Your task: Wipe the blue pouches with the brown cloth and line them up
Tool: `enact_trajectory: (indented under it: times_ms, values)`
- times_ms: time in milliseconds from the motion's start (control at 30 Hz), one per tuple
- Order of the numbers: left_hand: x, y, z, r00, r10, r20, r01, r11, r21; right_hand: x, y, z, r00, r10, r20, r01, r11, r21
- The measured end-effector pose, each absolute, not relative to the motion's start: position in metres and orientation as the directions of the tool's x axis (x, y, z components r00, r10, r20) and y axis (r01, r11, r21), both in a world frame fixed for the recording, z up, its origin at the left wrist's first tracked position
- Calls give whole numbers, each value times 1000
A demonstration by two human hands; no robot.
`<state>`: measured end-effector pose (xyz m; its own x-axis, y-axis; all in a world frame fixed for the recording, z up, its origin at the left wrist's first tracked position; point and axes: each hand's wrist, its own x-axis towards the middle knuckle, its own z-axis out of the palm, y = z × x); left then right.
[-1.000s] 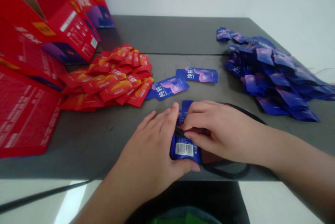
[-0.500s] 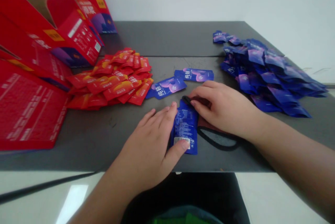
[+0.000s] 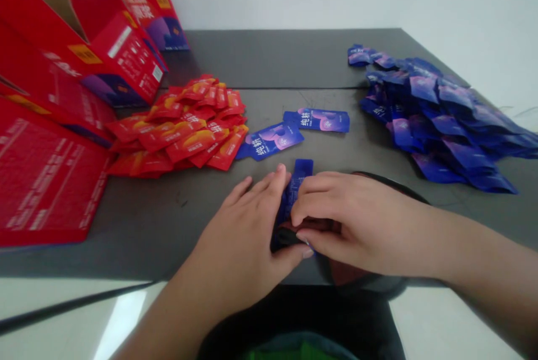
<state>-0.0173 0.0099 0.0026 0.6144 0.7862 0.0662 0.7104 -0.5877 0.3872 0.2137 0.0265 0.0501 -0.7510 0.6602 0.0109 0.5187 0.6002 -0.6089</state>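
Observation:
A blue sachet (image 3: 297, 179) lies face down near the table's front edge. My left hand (image 3: 247, 236) rests along its left side, fingers flat and thumb pressing its near end. My right hand (image 3: 357, 220) pinches the edge of a dark red pad with a black rim (image 3: 357, 278) and drags it over the sachet's near half. Two more blue sachets (image 3: 269, 141) (image 3: 317, 120) lie face up just beyond.
A heap of red sachets (image 3: 189, 124) sits left of centre. A large pile of blue sachets (image 3: 441, 113) fills the right side. Red cartons (image 3: 109, 51), some flattened, stand along the left edge of the grey table (image 3: 260, 57).
My right hand has pulled the dark pad from the sachet's far end back toward me, covering the barcode end. My left hand stayed in place on the sachet.

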Motion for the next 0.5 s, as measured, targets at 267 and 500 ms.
enact_trajectory:
  times_ms: [267, 500]
  values:
    - [-15, 12, 2, 601, 798, 43, 737, -575, 354, 224, 44, 38, -607, 792, 72, 669, 557, -492]
    - [-16, 13, 1, 603, 797, 41, 745, -581, 327, 232, 57, 33, -359, 913, 194, 824, 407, -394]
